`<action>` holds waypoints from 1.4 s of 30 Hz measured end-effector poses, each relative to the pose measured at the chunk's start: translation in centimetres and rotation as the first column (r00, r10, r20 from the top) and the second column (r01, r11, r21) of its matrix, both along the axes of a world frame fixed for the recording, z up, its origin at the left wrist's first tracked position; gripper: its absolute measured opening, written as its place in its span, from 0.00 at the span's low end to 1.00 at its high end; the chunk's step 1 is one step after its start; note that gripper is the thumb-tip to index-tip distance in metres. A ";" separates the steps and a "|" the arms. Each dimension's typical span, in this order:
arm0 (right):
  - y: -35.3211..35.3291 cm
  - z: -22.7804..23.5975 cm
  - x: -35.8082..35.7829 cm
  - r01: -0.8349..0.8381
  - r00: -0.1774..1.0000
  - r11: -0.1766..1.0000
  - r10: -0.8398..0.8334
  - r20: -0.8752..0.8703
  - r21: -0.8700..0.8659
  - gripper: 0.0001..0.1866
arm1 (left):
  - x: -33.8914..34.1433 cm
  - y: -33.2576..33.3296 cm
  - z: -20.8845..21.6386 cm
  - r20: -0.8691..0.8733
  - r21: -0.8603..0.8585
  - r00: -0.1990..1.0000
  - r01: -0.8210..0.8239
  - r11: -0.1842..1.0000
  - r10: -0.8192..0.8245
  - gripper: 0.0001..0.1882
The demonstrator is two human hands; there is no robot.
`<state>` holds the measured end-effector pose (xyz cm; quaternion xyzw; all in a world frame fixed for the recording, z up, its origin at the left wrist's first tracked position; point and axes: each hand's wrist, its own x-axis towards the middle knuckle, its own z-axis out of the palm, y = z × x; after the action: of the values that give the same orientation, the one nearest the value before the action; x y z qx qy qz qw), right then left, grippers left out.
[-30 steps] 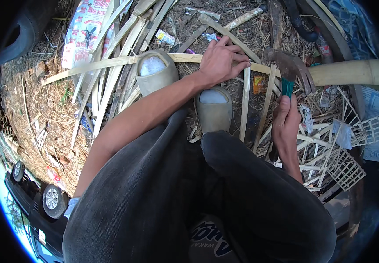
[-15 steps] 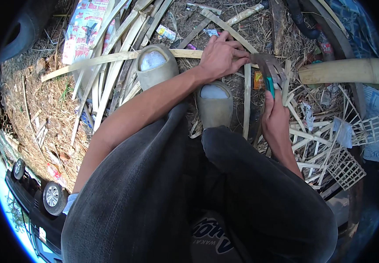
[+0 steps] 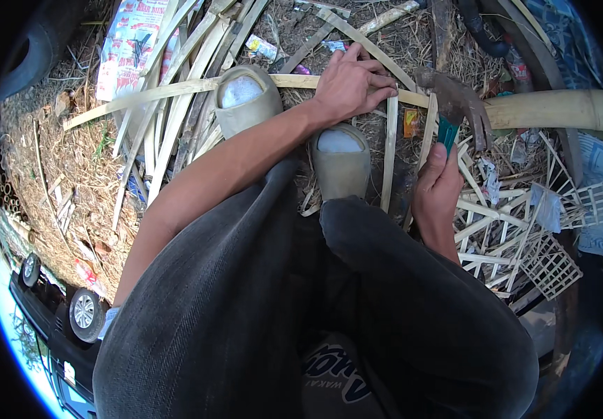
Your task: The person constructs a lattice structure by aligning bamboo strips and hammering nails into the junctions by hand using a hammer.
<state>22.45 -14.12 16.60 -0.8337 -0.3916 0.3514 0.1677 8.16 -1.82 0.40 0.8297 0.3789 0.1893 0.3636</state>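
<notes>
A long bamboo strip [image 3: 294, 81] lies across the ground, passing under the sandal [image 3: 249, 115] on my left foot. My left hand [image 3: 349, 85] is closed on it, with thumb and fingertips together at the crossing with an upright strip [image 3: 389, 153]. Anything small in that pinch is hidden. In my right hand [image 3: 438, 183] is a claw hammer by its green handle [image 3: 446, 133]. The rusty head [image 3: 458, 98] hangs over the right end of the long strip, apart from my left fingers. A slanting strip [image 3: 375, 49] meets the crossing from above.
Loose bamboo strips [image 3: 197, 77] are heaped at the upper left beside a printed sack [image 3: 130, 49]. A thick bamboo pole [image 3: 560, 112] lies at the right. Below it are a pile of split strips [image 3: 490, 223] and a plastic lattice [image 3: 549, 269]. My right sandal [image 3: 343, 171] is near the crossing.
The hammer has swung to the right, away from my left fingertips, and its head has turned. My left hand has stayed at the crossing, almost still.
</notes>
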 end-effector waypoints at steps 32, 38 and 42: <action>0.5 -1.1 -0.2 -0.089 0.986 0.980 0.112 0.123 -0.179 0.20 | -0.2 0.5 0.0 -0.036 0.027 0.999 0.025 0.999 -0.024 0.15; 1.3 1.9 1.0 0.069 0.997 0.994 -0.064 0.053 -0.086 0.21 | 0.7 0.3 0.2 0.013 -0.016 0.999 0.042 0.999 -0.042 0.16; 1.8 -0.4 0.8 0.076 0.997 0.993 -0.076 0.004 -0.093 0.24 | -0.6 0.5 0.0 -0.022 -0.006 0.999 0.049 0.999 -0.050 0.18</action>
<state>23.26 -12.35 16.24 -0.8549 -0.3431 0.3623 0.1418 7.61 -1.28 0.42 0.8400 0.3627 0.1701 0.3660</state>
